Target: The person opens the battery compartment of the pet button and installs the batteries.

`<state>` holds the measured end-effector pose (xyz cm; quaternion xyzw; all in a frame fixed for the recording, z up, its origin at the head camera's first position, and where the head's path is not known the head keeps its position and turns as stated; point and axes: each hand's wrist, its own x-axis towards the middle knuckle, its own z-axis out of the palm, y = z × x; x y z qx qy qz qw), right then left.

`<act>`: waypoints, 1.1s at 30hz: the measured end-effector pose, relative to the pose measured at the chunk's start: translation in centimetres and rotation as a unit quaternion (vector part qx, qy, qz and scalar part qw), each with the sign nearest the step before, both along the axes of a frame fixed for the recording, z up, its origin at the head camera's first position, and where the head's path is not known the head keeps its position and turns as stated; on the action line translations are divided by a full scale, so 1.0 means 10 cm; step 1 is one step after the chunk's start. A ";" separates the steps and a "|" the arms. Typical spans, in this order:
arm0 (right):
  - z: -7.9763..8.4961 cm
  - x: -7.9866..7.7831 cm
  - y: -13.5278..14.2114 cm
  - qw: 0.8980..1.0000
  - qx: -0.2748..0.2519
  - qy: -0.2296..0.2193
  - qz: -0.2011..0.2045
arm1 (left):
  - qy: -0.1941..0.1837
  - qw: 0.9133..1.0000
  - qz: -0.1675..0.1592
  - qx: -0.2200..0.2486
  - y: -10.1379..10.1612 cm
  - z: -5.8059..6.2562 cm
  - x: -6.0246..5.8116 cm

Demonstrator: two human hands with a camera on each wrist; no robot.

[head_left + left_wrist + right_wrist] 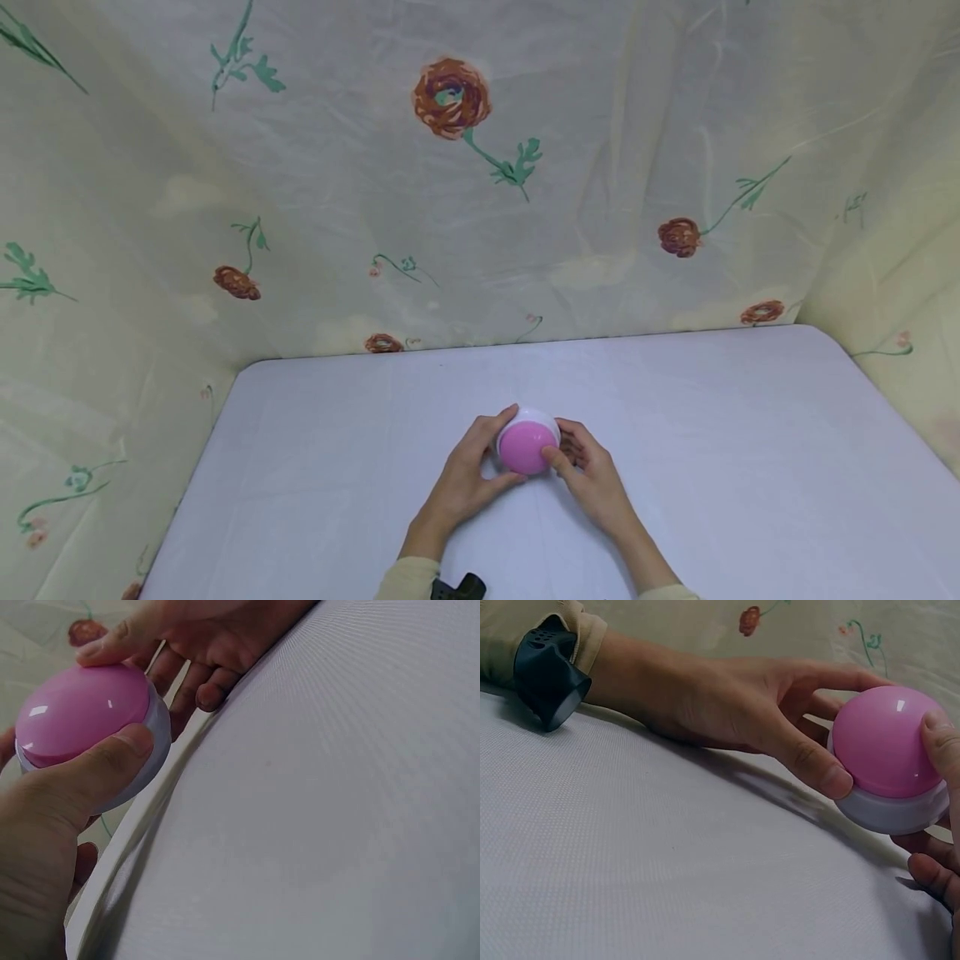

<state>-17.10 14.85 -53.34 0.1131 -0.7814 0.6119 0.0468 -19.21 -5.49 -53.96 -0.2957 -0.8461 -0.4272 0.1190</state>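
A round push button with a glossy pink dome on a white base is held between both hands, tilted so the dome faces me. My left hand grips its left side, thumb along the lower edge and fingers around the far rim. On the other side, my right hand has its thumb on the pink dome and its fingers curled behind the base. The right wrist view shows the left thumb at the seam between dome and white base. The button's underside is hidden.
A white-covered table spreads under the hands. Behind and at both sides hangs a pale curtain printed with flowers. A dark wrist-worn device sits at the left sleeve cuff.
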 end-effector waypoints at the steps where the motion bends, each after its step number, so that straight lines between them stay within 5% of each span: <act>1: 0.00 0.00 0.00 1.000 0.000 0.002 0.000 | -0.001 1.000 0.000 0.000 0.00 0.00 0.00; 12: 0.01 0.01 0.00 1.000 -0.004 0.019 -0.003 | 0.013 1.000 -0.002 0.029 0.00 -0.01 -0.01; 25: -0.01 -0.02 0.02 0.992 0.049 0.111 0.020 | -0.021 0.991 0.129 -0.006 0.01 0.00 -0.01; 33: -0.03 -0.01 0.00 0.988 0.109 0.108 0.013 | -0.030 0.989 0.145 -0.028 0.01 -0.02 -0.01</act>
